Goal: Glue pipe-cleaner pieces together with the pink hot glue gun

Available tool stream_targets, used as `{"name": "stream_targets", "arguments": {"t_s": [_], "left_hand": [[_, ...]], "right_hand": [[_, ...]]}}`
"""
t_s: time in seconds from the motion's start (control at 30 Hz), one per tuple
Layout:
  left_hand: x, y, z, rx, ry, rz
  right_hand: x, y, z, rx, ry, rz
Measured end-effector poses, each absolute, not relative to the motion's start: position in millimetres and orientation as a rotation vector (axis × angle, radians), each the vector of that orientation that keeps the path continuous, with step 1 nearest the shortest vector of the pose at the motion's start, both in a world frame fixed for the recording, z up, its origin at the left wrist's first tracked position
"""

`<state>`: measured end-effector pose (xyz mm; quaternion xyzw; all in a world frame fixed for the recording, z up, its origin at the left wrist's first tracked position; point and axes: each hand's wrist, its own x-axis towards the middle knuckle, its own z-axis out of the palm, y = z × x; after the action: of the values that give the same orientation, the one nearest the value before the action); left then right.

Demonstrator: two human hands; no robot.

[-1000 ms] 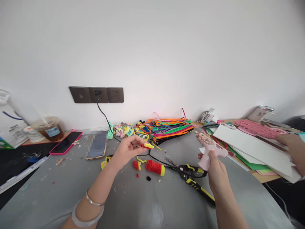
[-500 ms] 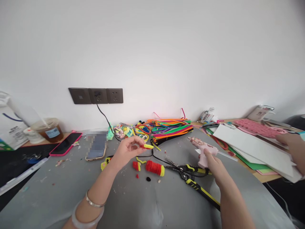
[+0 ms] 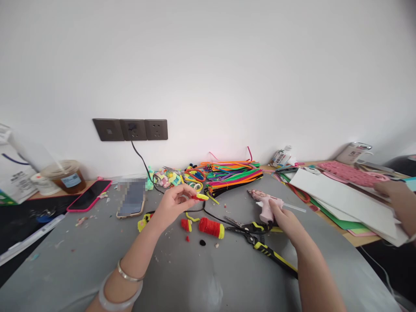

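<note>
Between the fingertips of my left hand (image 3: 178,202) is a small red and yellow pipe-cleaner piece (image 3: 201,197), raised over the table. My right hand (image 3: 283,218) grips a pink glue gun (image 3: 267,204) by its handle, with the nozzle pointing left and a clear glue stick out of its back. Below and between my hands lie a red pipe-cleaner roll (image 3: 211,228) with a yellow end, a smaller red and yellow piece (image 3: 186,224) and a black oval (image 3: 202,242). Pliers with black and yellow handles (image 3: 271,255) lie under the glue gun.
Bundled coloured pipe cleaners (image 3: 234,175) lie by the wall. A black cord (image 3: 143,157) runs from the socket across the table. Two phones (image 3: 89,196) and a drink cup (image 3: 66,177) are at left. White sheets (image 3: 341,201) lie at right, where another person's hand (image 3: 388,189) reaches in.
My right hand has brought the glue gun a little to the left, closer to the piece in my left hand. My left hand has hardly moved.
</note>
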<state>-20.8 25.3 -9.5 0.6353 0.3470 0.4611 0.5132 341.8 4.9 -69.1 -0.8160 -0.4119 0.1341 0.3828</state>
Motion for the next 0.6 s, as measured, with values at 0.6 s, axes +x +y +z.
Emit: {"name": "stream_targets", "arguments": {"t_s": [0.6], "left_hand": [[-19, 26, -14, 1.569, 0.862, 1.069]], "right_hand": [[202, -73, -29, -1.609, -2.112, 0.635]]}}
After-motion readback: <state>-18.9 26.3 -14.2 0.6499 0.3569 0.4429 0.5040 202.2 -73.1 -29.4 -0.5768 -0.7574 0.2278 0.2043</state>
